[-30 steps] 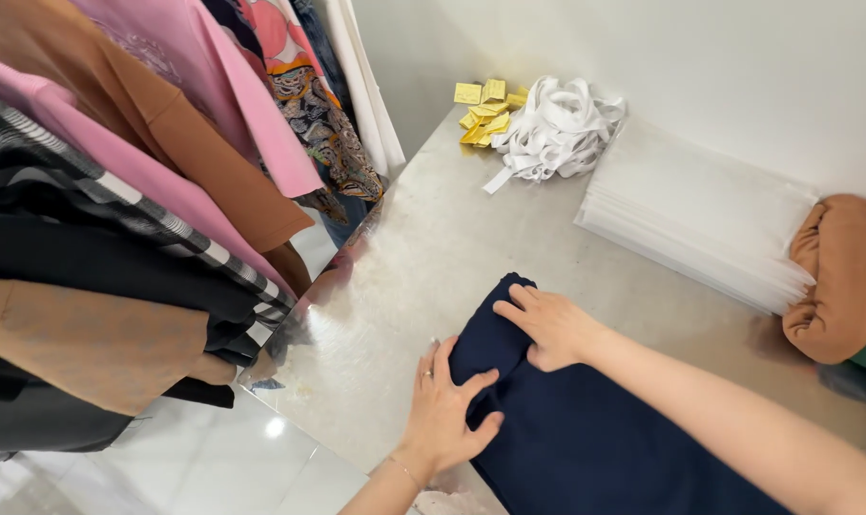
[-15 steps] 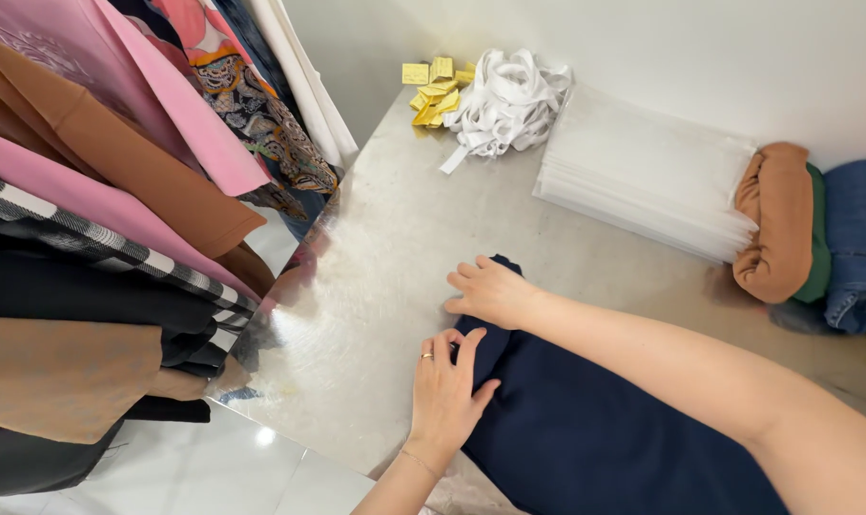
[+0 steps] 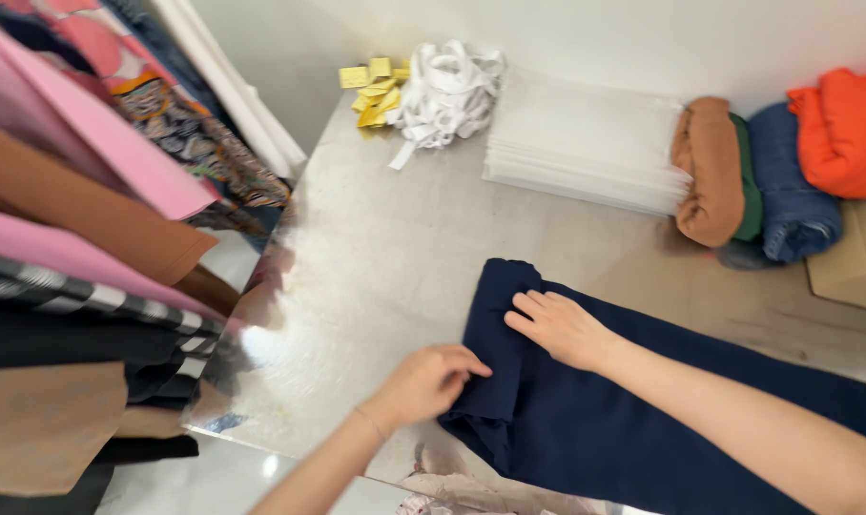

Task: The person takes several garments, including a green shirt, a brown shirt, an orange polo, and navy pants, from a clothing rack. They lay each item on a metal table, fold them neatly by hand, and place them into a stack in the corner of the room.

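Grey worktable [image 3: 376,248], glossy, set against a white wall.
Near edge: navy cloth [image 3: 624,429], folded, running off toward the right edge. Left hand [image 3: 431,381] curled, pinching the cloth's folded left border. Right hand [image 3: 559,327] flat, fingers spread, pressing the cloth's top.
Left of the table: hanging garments [image 3: 80,238].
Far edge: stack of white sheets [image 3: 586,143], bundle of white tape [image 3: 447,91], yellow tags [image 3: 371,86].
Far right corner: folded clothes [image 3: 767,172], brown, blue, orange.
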